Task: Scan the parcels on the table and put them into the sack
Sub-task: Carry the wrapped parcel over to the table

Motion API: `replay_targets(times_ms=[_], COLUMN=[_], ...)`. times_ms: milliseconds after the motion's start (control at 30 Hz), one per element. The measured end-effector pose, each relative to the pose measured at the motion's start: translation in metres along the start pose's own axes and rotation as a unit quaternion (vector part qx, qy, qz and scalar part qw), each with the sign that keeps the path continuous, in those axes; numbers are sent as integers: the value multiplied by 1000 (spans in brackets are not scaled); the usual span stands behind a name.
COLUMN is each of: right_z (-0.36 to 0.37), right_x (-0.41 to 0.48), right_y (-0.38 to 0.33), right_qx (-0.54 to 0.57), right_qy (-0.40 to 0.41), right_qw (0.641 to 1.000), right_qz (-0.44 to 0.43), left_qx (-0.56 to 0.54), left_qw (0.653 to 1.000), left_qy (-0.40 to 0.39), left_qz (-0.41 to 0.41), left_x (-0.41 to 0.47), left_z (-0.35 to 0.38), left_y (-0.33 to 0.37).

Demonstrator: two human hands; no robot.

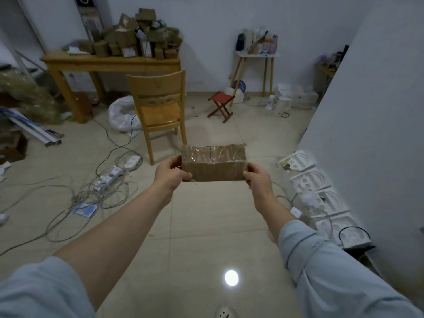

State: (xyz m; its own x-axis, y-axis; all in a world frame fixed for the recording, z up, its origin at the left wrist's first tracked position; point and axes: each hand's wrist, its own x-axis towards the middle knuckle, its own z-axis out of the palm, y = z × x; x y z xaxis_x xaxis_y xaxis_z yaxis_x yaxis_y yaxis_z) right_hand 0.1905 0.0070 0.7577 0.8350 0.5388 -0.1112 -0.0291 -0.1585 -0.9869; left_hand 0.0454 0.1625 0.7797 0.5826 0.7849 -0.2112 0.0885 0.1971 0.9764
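Note:
A brown cardboard parcel (213,162) wrapped in clear tape is held out in front of me above the tiled floor. My left hand (171,174) grips its left end and my right hand (258,177) grips its right end. Far back on the left, a wooden table (110,63) carries a heap of several more brown parcels (140,35). A white sack (122,114) lies on the floor beside the table, partly hidden behind a wooden chair (160,106).
Tangled cables and power strips (110,177) sprawl over the floor at left. A red folding stool (221,105) and a small white side table (254,56) stand at the back. White foam inserts (321,193) line the right wall.

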Motion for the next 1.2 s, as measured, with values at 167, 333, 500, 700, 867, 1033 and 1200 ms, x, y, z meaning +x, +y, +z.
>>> replay_targets(times_ms=[167,333,500,700,867,1033,1200], right_z=[-31,-52,-60,-47,-33,-31,-28], right_x=[68,135,213,337,452,548,646], right_y=[-8,2,8,16,6,-7,-14], right_qx=[126,110,95,56,43,54,69], right_qy=[16,-1,-8,10,20,33,44], right_qw=[990,990,991,991,990,986,982], right_qz=[59,84,94,118,134,156,168], left_qx=[32,69,76,1,25,42,68], left_qw=[999,997,997,999,997,995,994], left_qy=[22,26,-7,30,48,56,49], left_qz=[12,10,8,-38,-63,-64,-66], left_x=[47,93,161,284,394,486,583], left_z=[50,94,132,165,187,221,258], left_y=[6,12,16,15,27,50,70])
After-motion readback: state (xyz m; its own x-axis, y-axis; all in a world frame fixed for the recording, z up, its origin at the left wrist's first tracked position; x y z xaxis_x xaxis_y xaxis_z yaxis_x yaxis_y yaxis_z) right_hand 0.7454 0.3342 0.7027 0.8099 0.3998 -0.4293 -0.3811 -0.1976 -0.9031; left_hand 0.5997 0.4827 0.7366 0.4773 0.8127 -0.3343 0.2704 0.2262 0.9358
